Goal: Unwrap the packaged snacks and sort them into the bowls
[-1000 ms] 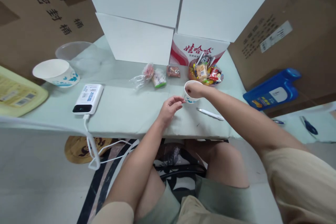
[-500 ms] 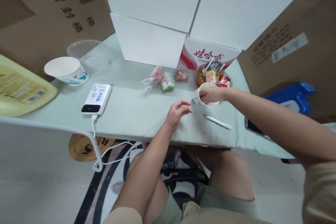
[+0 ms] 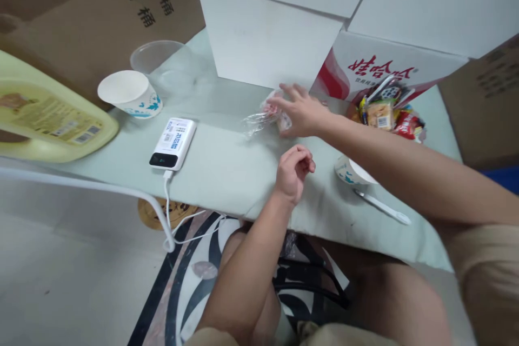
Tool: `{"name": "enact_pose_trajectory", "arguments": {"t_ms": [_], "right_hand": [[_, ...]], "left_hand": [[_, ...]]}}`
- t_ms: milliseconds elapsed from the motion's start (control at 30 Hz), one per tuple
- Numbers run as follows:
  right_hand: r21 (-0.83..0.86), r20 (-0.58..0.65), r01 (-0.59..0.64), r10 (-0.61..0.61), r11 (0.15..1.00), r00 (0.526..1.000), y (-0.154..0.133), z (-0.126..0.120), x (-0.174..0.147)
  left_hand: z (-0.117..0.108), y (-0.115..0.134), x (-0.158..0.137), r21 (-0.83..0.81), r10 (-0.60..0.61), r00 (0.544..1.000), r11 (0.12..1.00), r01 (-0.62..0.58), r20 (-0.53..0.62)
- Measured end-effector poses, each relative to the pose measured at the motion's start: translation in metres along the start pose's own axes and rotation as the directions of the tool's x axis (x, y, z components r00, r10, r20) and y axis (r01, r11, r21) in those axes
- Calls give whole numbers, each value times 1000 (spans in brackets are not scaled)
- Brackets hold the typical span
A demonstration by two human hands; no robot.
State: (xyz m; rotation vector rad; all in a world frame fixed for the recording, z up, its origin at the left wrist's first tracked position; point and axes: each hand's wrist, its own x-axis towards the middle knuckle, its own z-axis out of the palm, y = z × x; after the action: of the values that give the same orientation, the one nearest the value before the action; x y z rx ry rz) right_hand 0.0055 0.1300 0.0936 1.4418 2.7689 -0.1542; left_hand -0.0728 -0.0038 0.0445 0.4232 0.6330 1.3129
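My right hand point(image 3: 303, 112) reaches over the small wrapped packets with its fingers spread, covering some of them. Under its fingertips, a pink packet in crinkled clear plastic point(image 3: 267, 111) shows in part. Closer to me, my left hand point(image 3: 294, 174) hovers over the table edge with its fingers loosely curled; nothing shows in it. To its right stands a white paper cup with a blue-green pattern point(image 3: 347, 171), partly behind my right forearm. A white slim tool, seemingly a utility knife point(image 3: 383, 207), lies beside that cup.
A pile of snack packets point(image 3: 383, 113) sits by the white carton point(image 3: 365, 65). To the left are another paper cup point(image 3: 148, 102), a clear plastic lid point(image 3: 158, 57), a cabled power bank point(image 3: 173, 143) and a yellow jug point(image 3: 52, 119). Cardboard point(image 3: 93, 16) walls the left side.
My right hand has come out of the paper cup and moved left over the packets, fingers spreading. My left hand's fingers have curled in. The view has shifted.
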Motion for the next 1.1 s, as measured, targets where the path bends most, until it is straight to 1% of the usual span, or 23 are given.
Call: {"name": "enact_pose_trajectory", "arguments": {"t_ms": [67, 100, 167, 233, 333, 400, 433, 500, 533, 567, 600, 633, 667, 700, 733, 767, 800, 833, 867, 933, 1000, 1067, 1100], "right_hand": [[57, -16, 9, -8, 998, 1000, -9, 28, 39], [81, -13, -12, 13, 997, 1000, -12, 38, 54], [115, -15, -59, 61, 992, 998, -16, 50, 73], [149, -58, -76, 86, 986, 995, -18, 49, 79], [210, -167, -42, 78, 977, 983, -18, 35, 68], [347, -278, 14, 89, 938, 956, -15, 24, 46], [440, -344, 59, 108, 896, 933, -15, 20, 29], [610, -454, 162, 175, 776, 874, -15, 15, -15], [661, -481, 196, 209, 724, 852, -17, 15, -40], [693, -500, 222, 235, 686, 833, -20, 17, -67], [707, -518, 241, 254, 665, 817, -24, 21, -93], [708, -520, 249, 249, 661, 817, -28, 27, -118], [700, -520, 250, 237, 669, 821, -32, 33, -141], [688, -520, 239, 235, 685, 821, -36, 41, -162], [677, -516, 223, 237, 702, 823, -40, 49, -179], [671, -517, 207, 249, 712, 819, -42, 57, -194], [674, -520, 193, 273, 713, 809, -44, 65, -205], [685, -527, 182, 308, 705, 792, -45, 72, -215], [702, -539, 176, 354, 690, 764, -45, 79, -223], [741, -558, 154, 473, 653, 682, -43, 89, -234], [775, -553, 111, 583, 622, 596, -39, 95, -241], [797, -537, 69, 652, 600, 535, -34, 98, -244], [808, -529, 57, 678, 587, 511, -31, 98, -245]], "left_hand": [[-2, 2, -2, 48, 28, 1000, 998, -28, 6], [-3, 3, -3, 78, 29, 999, 996, -31, 19], [-5, 5, -6, 124, 20, 998, 992, -27, 56], [-6, 6, -7, 143, 10, 996, 989, -22, 85], [-9, 7, -6, 152, 2, 998, 988, -12, 65], [-10, 8, -4, 180, 5, 1000, 984, -2, -16], [-11, 9, -3, 193, 10, 997, 981, 6, -82], [-12, 12, -3, 171, -18, 979, 984, 53, -202], [-13, 13, -5, 127, -70, 974, 987, 99, -216], [-13, 14, -6, 70, -145, 973, 985, 159, -181], [-12, 15, -9, 18, -230, 969, 972, 233, -95], [-11, 14, -12, -9, -303, 953, 953, 303, 19], [-10, 11, -14, -6, -352, 927, 935, 356, 129], [-8, 6, -17, 21, -378, 902, 924, 382, 210], [-7, -1, -19, 61, -388, 885, 920, 386, 257], [-5, -8, -20, 103, -391, 879, 920, 378, 274], [-3, -17, -21, 142, -389, 882, 921, 364, 267], [-2, -26, -21, 179, -387, 888, 919, 351, 248], [-2, -34, -20, 217, -385, 895, 916, 339, 227], [-1, -47, -19, 298, -351, 916, 911, 285, 195], [0, -54, -18, 394, -276, 943, 900, 186, 186], [3, -56, -21, 477, -239, 950, 871, 118, 202], [5, -56, -23, 505, -260, 941, 855, 120, 216]]}}
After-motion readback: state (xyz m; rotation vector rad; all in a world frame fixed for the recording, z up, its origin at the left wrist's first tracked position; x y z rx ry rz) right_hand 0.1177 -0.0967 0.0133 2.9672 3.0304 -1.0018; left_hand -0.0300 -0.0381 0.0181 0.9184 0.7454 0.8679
